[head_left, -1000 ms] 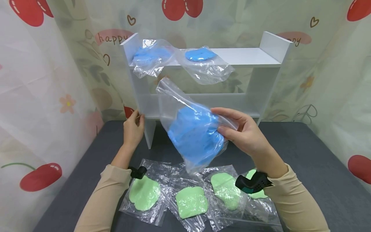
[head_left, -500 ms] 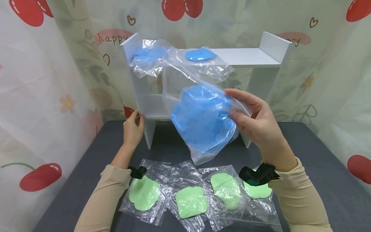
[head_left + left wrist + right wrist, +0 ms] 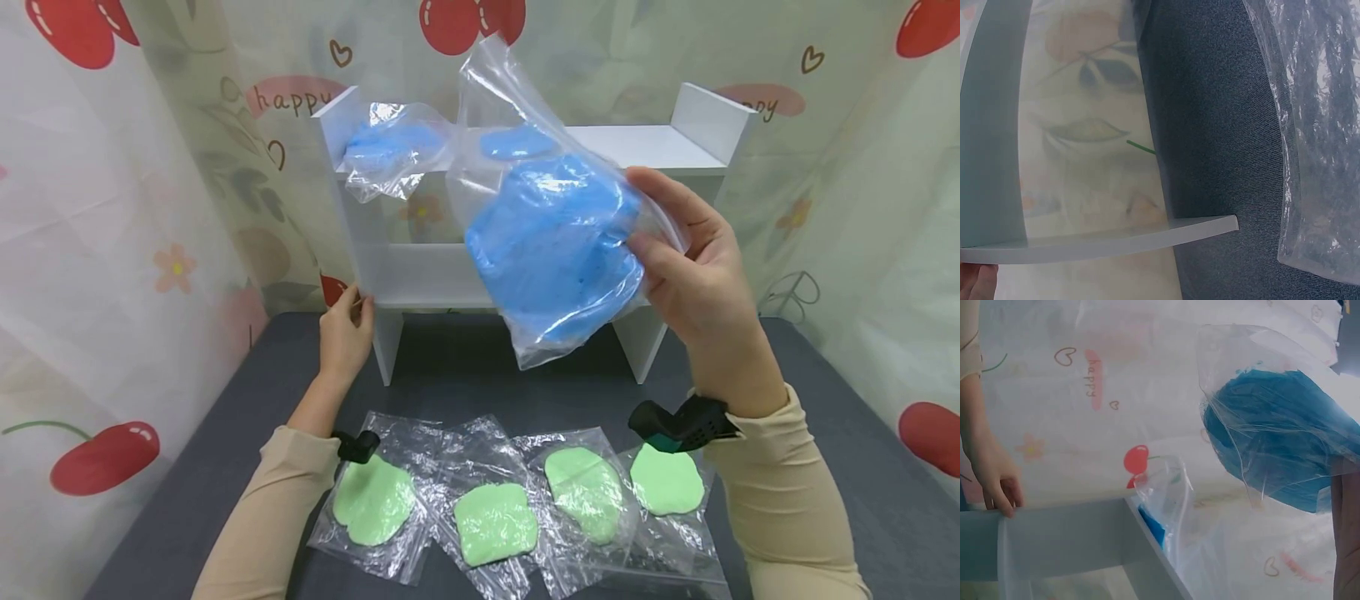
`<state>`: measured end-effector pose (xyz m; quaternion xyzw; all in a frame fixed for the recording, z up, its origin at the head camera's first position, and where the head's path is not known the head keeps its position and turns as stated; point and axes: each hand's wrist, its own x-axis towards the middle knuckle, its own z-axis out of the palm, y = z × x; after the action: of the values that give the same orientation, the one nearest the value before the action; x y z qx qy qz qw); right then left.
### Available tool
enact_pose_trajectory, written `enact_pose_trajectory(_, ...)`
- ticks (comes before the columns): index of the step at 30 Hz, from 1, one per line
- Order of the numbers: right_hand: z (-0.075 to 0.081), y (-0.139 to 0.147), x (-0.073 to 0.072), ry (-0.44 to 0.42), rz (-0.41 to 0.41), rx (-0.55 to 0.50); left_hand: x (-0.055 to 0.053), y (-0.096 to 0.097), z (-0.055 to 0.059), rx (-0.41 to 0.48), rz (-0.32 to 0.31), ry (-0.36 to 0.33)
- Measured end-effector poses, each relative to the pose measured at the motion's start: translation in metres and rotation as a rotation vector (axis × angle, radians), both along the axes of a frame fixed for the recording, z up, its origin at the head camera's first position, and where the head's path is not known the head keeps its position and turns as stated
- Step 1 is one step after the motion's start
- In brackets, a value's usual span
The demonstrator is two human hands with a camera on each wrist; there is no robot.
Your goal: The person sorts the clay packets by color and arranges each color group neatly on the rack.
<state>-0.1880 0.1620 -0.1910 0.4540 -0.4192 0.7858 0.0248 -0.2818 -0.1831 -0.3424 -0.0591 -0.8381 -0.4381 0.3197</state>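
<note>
My right hand [image 3: 705, 275] pinches the edge of a clear zip bag [image 3: 528, 346] between thumb and fingers. Inside is a flat blue clay-like slab [image 3: 555, 242], held up in front of the shelf's top board. Low on the left, my left hand [image 3: 345, 337] rests its fingertips against the outer side of the white shelf [image 3: 363, 233]; in the left wrist view only a bit of the fingers [image 3: 979, 281] shows below the panel. On the top board lies a bagged blue slab [image 3: 393, 142] at the left. Another blue slab [image 3: 517, 142] shows through the held bag.
Several bagged light-green slabs lie in a row along the front of the dark table [image 3: 247, 467], among them a squarish green one [image 3: 495, 523]. The top board [image 3: 637, 146] runs right to an upright end panel [image 3: 712, 125]. Patterned cloth [image 3: 112, 250] surrounds the table.
My right hand has risen and moved right with the bag of blue clay, from below the shelf's top board to its height. My left hand stays against the shelf's side.
</note>
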Motion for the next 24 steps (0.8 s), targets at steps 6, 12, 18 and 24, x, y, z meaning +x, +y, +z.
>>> enact_pose_trajectory(6,0.012,0.002,-0.007,-0.036,-0.029,-0.114,0.000,0.000,0.000,0.003,-0.004,-0.001)
enact_pose_trajectory(12,0.021,0.006,-0.015,-0.057,-0.077,-0.179,0.001,0.000,0.000,0.006,-0.005,-0.002)
enact_pose_trajectory(18,0.028,0.008,-0.024,-0.107,-0.143,-0.233,0.000,0.000,-0.001,0.008,-0.001,0.005)
enact_pose_trajectory(24,0.034,0.015,-0.035,-0.155,-0.160,-0.281,0.000,0.000,-0.001,0.012,-0.001,0.001)
